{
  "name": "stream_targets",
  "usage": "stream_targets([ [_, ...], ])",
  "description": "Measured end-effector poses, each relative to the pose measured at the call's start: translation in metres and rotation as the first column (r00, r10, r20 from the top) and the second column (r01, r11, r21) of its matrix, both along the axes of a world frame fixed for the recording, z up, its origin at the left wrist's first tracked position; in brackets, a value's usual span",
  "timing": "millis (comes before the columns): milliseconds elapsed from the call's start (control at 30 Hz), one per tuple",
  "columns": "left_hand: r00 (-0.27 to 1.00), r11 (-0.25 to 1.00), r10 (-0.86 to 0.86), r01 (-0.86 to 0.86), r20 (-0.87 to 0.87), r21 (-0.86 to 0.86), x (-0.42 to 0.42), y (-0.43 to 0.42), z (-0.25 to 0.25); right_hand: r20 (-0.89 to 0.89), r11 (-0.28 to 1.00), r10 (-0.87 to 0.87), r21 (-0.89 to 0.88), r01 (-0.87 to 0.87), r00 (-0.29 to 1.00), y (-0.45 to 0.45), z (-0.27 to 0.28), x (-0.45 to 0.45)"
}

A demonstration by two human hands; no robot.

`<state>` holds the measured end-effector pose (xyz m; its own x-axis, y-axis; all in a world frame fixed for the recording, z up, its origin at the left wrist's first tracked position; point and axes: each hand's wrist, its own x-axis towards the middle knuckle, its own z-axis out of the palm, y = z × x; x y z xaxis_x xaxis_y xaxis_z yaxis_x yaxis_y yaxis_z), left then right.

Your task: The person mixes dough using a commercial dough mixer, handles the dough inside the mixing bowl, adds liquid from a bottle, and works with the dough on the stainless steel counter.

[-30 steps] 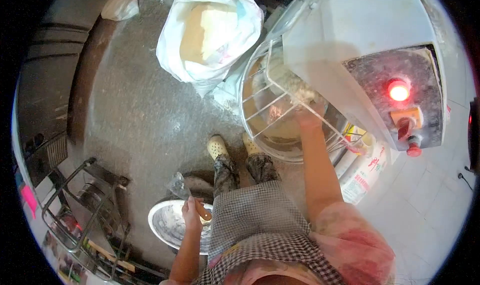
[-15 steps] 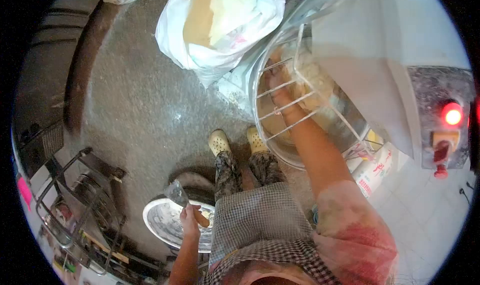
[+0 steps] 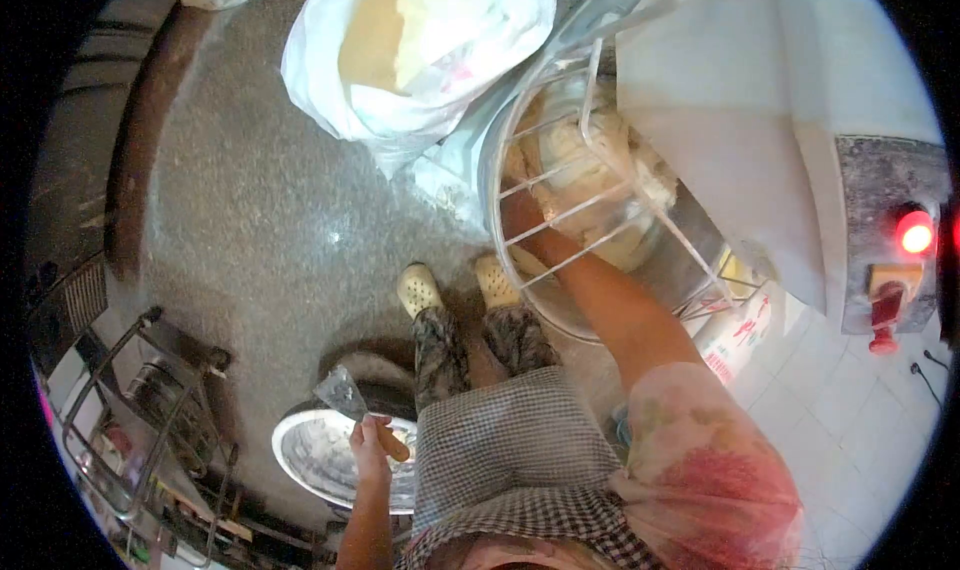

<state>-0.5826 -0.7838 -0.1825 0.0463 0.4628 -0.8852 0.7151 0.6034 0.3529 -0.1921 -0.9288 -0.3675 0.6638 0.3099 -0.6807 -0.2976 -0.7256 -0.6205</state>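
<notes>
your left hand grips the scraper, blade toward ten-thirty, handle toward four-thirty; what your right hand holds, i cannot tell.

Head cam looks fwd/dn over apron.

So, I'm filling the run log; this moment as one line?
left hand: holding scraper | right hand: in mixer bowl, by dough | red lamp: lit

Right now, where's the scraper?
In the head view, the scraper is at lower left, in the left hand, near the white basin.
</notes>
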Motion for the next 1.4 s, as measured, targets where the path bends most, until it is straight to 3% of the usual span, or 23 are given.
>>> stream_targets([
  [167, 0.999, 1.0, 0.007, -0.008, 0.037, 0.028, 0.004, 0.0, 0.004, -0.442, 0.92, -0.256, 0.161, 0.357, 0.86, -0.026, 0.024, -0.02],
  [300, 0.999, 1.0, 0.006, -0.006, 0.046, 0.012, 0.011, 0.003, 0.012, -0.63, 0.704, -0.433, 0.21, 0.678, 0.645, -0.026, 0.046, -0.009],
  [400, 0.999, 1.0, 0.017, -0.017, 0.049, -0.007, 0.018, 0.005, 0.019, -0.647, 0.424, -0.547, 0.333, 0.842, 0.531, -0.034, 0.072, 0.014],
  [500, 0.997, 1.0, 0.028, -0.029, 0.079, 0.004, 0.023, 0.008, 0.021, -0.647, 0.135, -0.594, 0.506, 0.852, 0.478, -0.055, 0.115, 0.052],
  [600, 0.996, 1.0, 0.012, -0.013, 0.087, 0.009, 0.029, 0.007, 0.022, -0.611, 0.047, -0.674, 0.526, 0.849, 0.416, -0.049, 0.106, 0.061],
  [733, 0.998, 1.0, -0.014, 0.013, 0.054, 0.017, 0.031, 0.006, 0.019, -0.557, 0.114, -0.735, 0.459, 0.881, 0.386, -0.049, 0.081, 0.058],
  [900, 0.999, 0.999, 0.014, -0.013, 0.035, -0.047, 0.031, 0.007, 0.022, -0.664, 0.268, -0.596, 0.367, 0.891, 0.452, -0.049, 0.089, 0.024],
  [967, 1.0, 0.999, -0.023, 0.023, 0.019, -0.035, 0.03, 0.011, 0.024, -0.612, 0.447, -0.536, 0.38, 0.81, 0.582, -0.03, 0.077, 0.015],
  [1000, 0.999, 0.999, -0.041, 0.041, 0.009, -0.034, 0.029, 0.011, 0.024, -0.548, 0.551, -0.5, 0.397, 0.734, 0.671, -0.02, 0.067, 0.018],
  [1067, 0.997, 0.997, -0.07, 0.07, 0.013, 0.01, 0.023, 0.015, 0.019, -0.21, 0.811, -0.391, 0.381, 0.444, 0.896, 0.004, 0.042, 0.038],
  [1133, 0.998, 0.998, -0.057, 0.058, -0.01, 0.033, 0.017, 0.017, 0.014, 0.111, 0.961, -0.222, 0.193, 0.198, 0.969, 0.024, 0.018, 0.067],
  [1233, 0.999, 0.998, 0.001, 0.002, -0.052, 0.058, 0.006, 0.013, 0.009, 0.262, 0.997, -0.057, -0.043, 0.07, 0.964, 0.034, 0.001, 0.082],
  [1400, 0.997, 0.997, -0.073, 0.073, -0.03, 0.023, -0.001, 0.008, -0.003, 0.218, 0.997, -0.013, -0.073, 0.03, 0.976, 0.023, -0.003, 0.049],
])
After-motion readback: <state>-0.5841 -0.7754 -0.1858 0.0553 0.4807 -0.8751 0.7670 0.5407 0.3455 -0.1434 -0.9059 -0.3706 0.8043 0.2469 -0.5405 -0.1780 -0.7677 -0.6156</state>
